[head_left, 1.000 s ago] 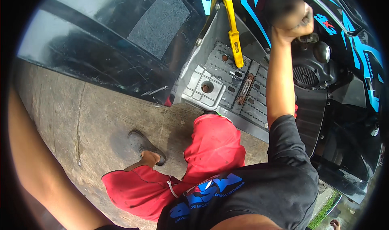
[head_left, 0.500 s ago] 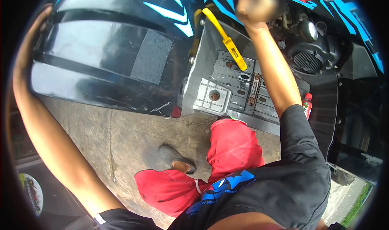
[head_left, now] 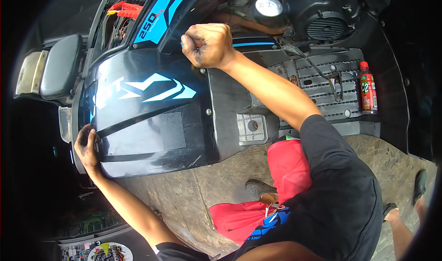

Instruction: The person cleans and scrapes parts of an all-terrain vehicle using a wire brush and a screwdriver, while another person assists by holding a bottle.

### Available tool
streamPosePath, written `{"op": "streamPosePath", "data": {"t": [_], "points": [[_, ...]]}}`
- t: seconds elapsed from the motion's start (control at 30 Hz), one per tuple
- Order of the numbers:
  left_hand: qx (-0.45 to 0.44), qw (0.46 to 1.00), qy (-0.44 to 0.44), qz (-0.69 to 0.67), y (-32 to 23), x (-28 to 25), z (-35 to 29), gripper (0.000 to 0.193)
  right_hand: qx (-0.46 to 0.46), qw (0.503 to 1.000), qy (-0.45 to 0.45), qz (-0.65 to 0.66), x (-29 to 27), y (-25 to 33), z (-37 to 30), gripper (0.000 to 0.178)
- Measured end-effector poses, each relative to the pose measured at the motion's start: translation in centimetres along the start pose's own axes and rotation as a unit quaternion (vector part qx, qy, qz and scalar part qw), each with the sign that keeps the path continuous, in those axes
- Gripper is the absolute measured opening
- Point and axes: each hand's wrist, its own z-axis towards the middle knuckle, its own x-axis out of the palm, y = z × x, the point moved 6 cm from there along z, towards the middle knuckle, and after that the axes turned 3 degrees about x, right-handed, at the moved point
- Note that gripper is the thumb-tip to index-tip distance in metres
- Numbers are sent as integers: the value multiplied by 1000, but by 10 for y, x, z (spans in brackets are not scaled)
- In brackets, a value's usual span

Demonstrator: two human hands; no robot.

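The black front fender (head_left: 133, 148) of a quad bike, with white and blue decals, lies before me. My left hand (head_left: 87, 146) grips its outer edge at the left, thumb and fingers bent round it. My right hand (head_left: 209, 45) is closed in a fist over the fender's inner upper part. Nothing sticks out of the fist, and dark smudges mark its thumb and finger. Beneath my right forearm runs the grey ribbed footwell (head_left: 317, 102), partly hidden by the arm. Screws (head_left: 208, 112) line the seam between fender and footwell.
A red bottle (head_left: 368, 88) stands at the footwell's right end, near a black pedal lever (head_left: 317, 68). Red-handled cable clamps (head_left: 125, 9) lie at the upper left. The engine cover (head_left: 324, 27) is at the upper right. Another person's feet (head_left: 393, 212) are at lower right.
The view has shifted left, bringing in the dark seat-like pad and cable clamps. My right hand now shows as a fist nearer the fender. The yellow strap-like tool is no longer visible.
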Motion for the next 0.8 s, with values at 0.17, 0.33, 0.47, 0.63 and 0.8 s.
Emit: {"op": "streamPosePath", "data": {"t": [0.17, 0.33, 0.47, 0.63, 0.8], "points": [[22, 999, -15, 30, -8, 13, 3, 31, 4, 999, 26, -36, -17, -29, -14, 29], [11, 999, -22, 45, -3, 1, -2, 29, -52, 998, -8, -17, -11, 25, 17, 27], [9, 1000, -11, 28, -2, -1, 0, 27, -48, 998, 12, -37, -4, 10, 10, 26], [-6, 999, -19, 34, -8, 4, 2, 29, -72, 996, 50, -9, -8, 1, -1, 22], [1, 999, -31, 42, -10, 1, -2, 30, -36, 997, 61, -36, -14, 2, -1, 25]]}}
